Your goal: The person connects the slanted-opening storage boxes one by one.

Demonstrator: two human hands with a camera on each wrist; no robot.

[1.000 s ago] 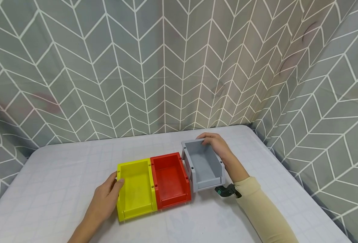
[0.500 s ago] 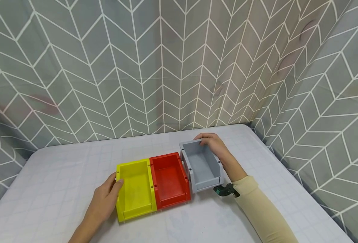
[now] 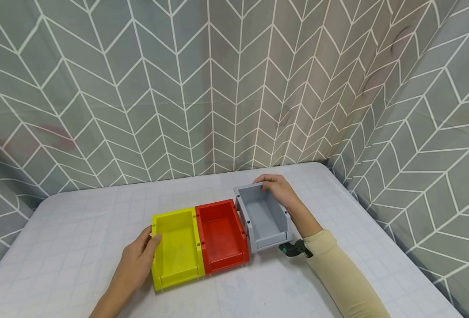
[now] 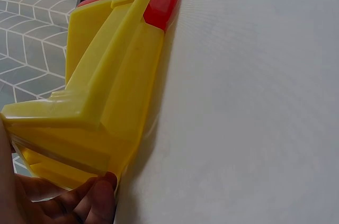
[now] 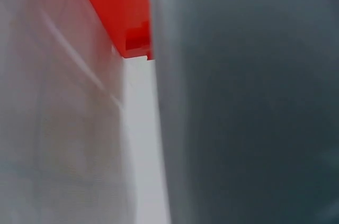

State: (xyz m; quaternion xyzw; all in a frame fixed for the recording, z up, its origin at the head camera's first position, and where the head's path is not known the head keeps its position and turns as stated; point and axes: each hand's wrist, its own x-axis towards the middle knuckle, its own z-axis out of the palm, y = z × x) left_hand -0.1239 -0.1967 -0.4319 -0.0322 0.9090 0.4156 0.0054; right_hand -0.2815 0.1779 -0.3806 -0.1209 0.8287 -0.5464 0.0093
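Observation:
My left hand (image 3: 136,258) grips the left wall of a yellow storage bin (image 3: 178,243), thumb over the rim; the left wrist view shows the fingers curled under its side. Joined side by side to the yellow one is a red storage bin (image 3: 221,238). At the back rim of a grey storage bin (image 3: 263,216), my right hand (image 3: 280,190) holds on with fingers over the edge. The grey bin sits right beside the red bin's right wall, slightly higher and turned a little. Its grey wall (image 5: 243,97) fills most of the right wrist view.
All three bins are over a table with a white cloth (image 3: 91,221). A grey curtain with white lines (image 3: 178,88) hangs behind the table and along its right side. A dark wrist-worn device (image 3: 295,248) sticks out below the right wrist.
The grey bin and my right hand have shifted slightly left, closer to the red bin. My left hand keeps its hold on the yellow bin.

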